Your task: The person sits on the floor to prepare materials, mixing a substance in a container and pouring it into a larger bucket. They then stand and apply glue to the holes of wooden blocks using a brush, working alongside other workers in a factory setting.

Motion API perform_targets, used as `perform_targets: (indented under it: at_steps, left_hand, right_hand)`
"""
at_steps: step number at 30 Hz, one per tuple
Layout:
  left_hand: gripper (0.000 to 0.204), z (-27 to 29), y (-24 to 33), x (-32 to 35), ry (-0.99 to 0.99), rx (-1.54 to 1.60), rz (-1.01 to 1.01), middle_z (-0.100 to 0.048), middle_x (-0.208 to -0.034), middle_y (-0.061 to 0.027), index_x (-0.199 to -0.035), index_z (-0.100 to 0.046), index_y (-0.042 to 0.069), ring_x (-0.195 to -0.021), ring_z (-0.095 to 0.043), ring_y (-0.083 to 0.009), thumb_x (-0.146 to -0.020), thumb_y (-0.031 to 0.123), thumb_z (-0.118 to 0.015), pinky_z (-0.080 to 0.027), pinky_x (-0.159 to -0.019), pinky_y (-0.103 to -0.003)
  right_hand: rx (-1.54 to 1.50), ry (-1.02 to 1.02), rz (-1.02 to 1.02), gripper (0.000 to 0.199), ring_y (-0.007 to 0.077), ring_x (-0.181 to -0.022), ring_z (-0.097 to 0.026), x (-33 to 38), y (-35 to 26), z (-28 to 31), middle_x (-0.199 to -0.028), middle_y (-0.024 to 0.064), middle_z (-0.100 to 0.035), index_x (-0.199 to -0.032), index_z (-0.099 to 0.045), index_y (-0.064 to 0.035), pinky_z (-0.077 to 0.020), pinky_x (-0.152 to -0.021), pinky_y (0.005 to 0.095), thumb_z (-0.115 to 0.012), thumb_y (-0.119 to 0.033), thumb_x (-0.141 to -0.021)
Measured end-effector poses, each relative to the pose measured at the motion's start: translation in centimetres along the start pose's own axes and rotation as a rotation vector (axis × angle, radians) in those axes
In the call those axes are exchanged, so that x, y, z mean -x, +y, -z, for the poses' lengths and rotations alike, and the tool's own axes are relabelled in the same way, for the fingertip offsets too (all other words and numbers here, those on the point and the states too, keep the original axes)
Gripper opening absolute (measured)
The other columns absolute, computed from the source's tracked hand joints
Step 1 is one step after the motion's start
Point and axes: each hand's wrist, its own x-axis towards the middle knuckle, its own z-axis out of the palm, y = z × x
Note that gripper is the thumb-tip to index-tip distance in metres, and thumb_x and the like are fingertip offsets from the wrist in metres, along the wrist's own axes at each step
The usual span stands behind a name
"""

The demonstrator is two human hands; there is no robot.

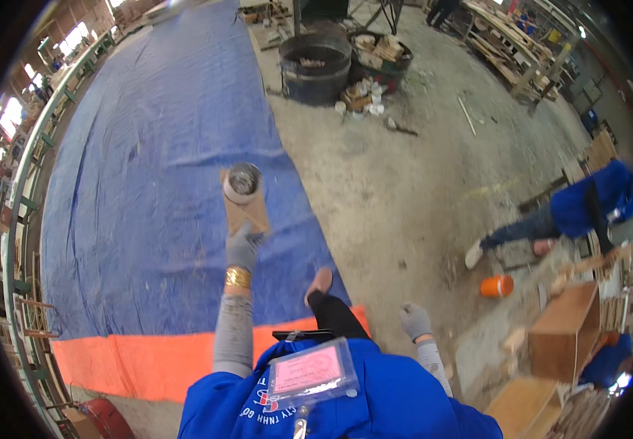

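Observation:
My left hand (242,247), in a grey glove, is stretched out ahead over the blue tarp. It grips the near end of a flat brown board (246,216), which may be wood or cardboard. On the board's far end stands a round, light-sided container (243,183), its inside grey and dark; what is in it I cannot make out. My right hand (415,322), also gloved in grey, hangs low at my right side over the concrete. Its fingers look curled in, and nothing shows in them.
A blue tarp (163,241) with an orange strip (133,362) covers the floor. Ahead stand black tubs (316,77) beside wood scraps (364,95). At right are a bending person (587,201), an orange jug (496,286) and wooden boxes (564,329). A green-legged rail (20,190) runs along the left.

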Motion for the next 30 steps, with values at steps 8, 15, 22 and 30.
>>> perform_targets:
  at_steps: [8, 15, 22, 30]
  left_hand:
    - [0.034, -11.6, -3.1, -22.7, 0.099, -0.028, 0.110, -0.059, -0.102, -0.0152, -0.117, -0.046, 0.002, -0.081, -0.063, -0.0294, -0.084, 0.006, -0.053, -0.058, -0.062, -0.043]
    - [0.032, -15.4, -10.2, -44.7, 0.183, -0.196, 0.244, -0.059, -0.100, -0.0131, -0.113, -0.048, 0.000, -0.083, -0.063, -0.0253, -0.084, 0.009, -0.056, -0.056, -0.066, -0.042]
    - [0.035, -20.7, -19.4, -68.2, 0.011, 0.017, 0.377, -0.058, -0.104, -0.0110, -0.117, -0.048, 0.000, -0.091, -0.060, -0.0246, -0.083, 0.005, -0.057, -0.054, -0.071, -0.043]
    - [0.036, -21.8, -30.6, -85.6, 0.251, -0.272, 0.409, -0.060, -0.100, -0.0125, -0.114, -0.050, -0.003, -0.083, -0.062, -0.0250, -0.080, 0.009, -0.057, -0.056, -0.065, -0.039]
  right_hand:
    - [-0.298, 0.040, 0.291, 0.025, 0.0286, -0.084, -0.061, -31.8, -13.3, 10.6, -0.087, 0.0141, -0.064, -0.091, -0.066, -0.0039, -0.0479, -0.073, 0.0335, -0.060, -0.024, -0.079]
    - [-0.217, 0.083, 0.222, 0.024, 0.0306, -0.083, -0.061, -61.9, -11.5, 12.2, -0.085, 0.0161, -0.064, -0.090, -0.065, -0.0040, -0.0479, -0.073, 0.0361, -0.058, -0.024, -0.079]
    - [0.012, 0.050, 0.144, 0.030, 0.0364, -0.079, -0.059, -92.9, -9.4, 9.8, -0.082, 0.0210, -0.061, -0.086, -0.065, -0.0023, -0.0463, -0.068, 0.0419, -0.056, -0.030, -0.078]
    - [-0.029, 0.011, 0.207, 0.033, 0.0345, -0.088, -0.059, -124.7, -9.6, 4.0, -0.091, 0.0190, -0.062, -0.097, -0.064, -0.0077, -0.0460, -0.076, 0.0425, -0.055, -0.035, -0.079]
